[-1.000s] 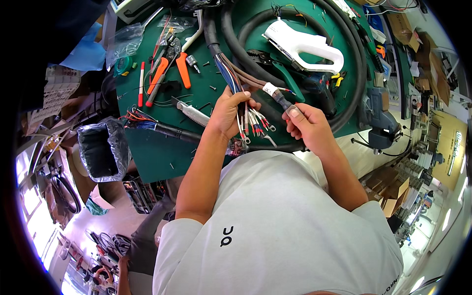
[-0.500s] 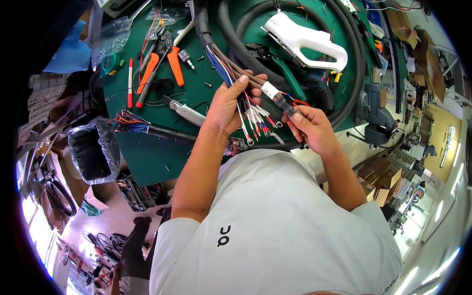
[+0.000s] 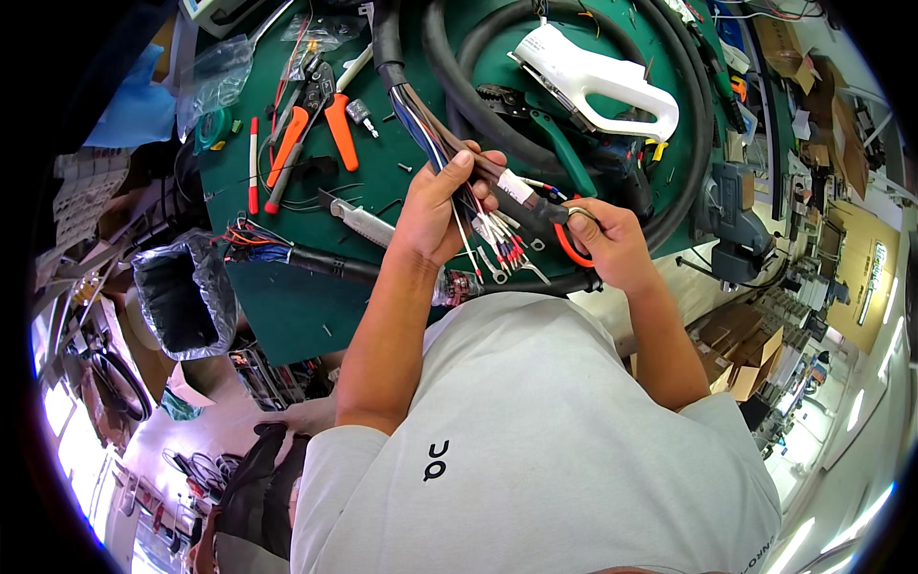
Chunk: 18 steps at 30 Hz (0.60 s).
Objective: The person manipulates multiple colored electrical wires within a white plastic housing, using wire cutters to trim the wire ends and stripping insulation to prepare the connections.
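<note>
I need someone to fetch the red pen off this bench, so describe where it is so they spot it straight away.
Start at the green mat covering the bench and go to its far left part. The red pen lies there, beside the orange-handled pliers. It is a thin, straight, all-red stick, slimmer than the pliers' handles.

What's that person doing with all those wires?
A person is working at a green mat. The left hand grips a bundle of coloured wires that comes out of a thick black cable; the loose ends, with little metal rings on them, hang below it. The right hand holds an orange-handled tool up against the taped part of the bundle. Orange-handled pliers, a utility knife and a white plastic handle lie on the mat nearby.
</note>
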Available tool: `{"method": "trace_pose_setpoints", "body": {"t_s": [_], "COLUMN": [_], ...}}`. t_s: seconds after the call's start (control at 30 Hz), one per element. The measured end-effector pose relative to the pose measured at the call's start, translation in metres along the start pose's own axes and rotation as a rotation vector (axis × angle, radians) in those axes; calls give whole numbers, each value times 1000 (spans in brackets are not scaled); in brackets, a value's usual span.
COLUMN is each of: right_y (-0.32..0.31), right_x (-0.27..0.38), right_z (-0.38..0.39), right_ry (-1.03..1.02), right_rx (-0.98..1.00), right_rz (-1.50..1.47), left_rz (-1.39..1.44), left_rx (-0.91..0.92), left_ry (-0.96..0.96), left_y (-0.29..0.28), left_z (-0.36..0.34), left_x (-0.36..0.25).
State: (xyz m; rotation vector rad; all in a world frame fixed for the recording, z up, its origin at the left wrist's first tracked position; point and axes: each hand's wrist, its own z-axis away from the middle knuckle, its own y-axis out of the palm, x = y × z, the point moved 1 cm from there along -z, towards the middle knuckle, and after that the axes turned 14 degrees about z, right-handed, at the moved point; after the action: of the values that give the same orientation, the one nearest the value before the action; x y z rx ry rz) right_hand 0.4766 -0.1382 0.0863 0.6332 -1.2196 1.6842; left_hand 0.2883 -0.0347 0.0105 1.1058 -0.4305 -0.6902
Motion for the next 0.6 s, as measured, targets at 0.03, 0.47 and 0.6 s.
{"method": "trace_pose_setpoints", "body": {"t_s": [0.03, 0.47, 0.6], "right_y": [3, 3, 3], "right_x": [4, 24, 15], "right_z": [2, 2, 5], "right_ry": [-112, -511, -249], "right_rx": [-73, -310, -263], "right_rz": [175, 693, 365], "left_rz": [-1, -163, -207], "left_rx": [10, 77, -32], "left_ry": [3, 2, -57], "left_y": [0, 0, -11], "left_z": [1, 14, 16], "left_x": [-1, -17, -17]}}
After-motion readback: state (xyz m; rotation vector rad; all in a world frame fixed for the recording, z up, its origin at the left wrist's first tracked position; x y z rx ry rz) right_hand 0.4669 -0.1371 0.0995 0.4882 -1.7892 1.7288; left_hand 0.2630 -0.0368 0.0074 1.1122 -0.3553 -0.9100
